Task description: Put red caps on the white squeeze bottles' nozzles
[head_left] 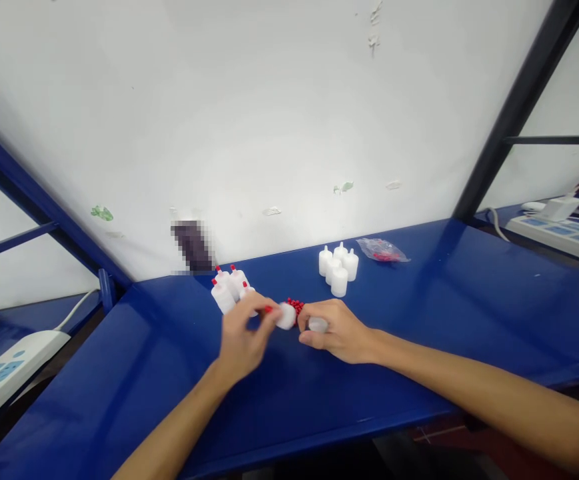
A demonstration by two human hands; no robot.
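Note:
My left hand (244,330) is closed, thumb and fingers pinching the red-tipped end of a small white dropper bottle (286,317), which lies tilted with its base to the right. In the curled fingers of my right hand (339,331) sits another white dropper bottle (318,325), mostly hidden by the hand. Between the hands, a small pile of red caps (296,305) lies on the blue table, close to my right fingertips. Behind my left hand stand several white bottles with red caps (223,297), partly covered by it.
Several uncapped white bottles (339,282) stand farther back, right of centre. A clear plastic bag (383,250) with red caps lies near the wall. A dark pixelated object (194,245) leans at the back left. Power strips (14,370) flank the blue table (444,300).

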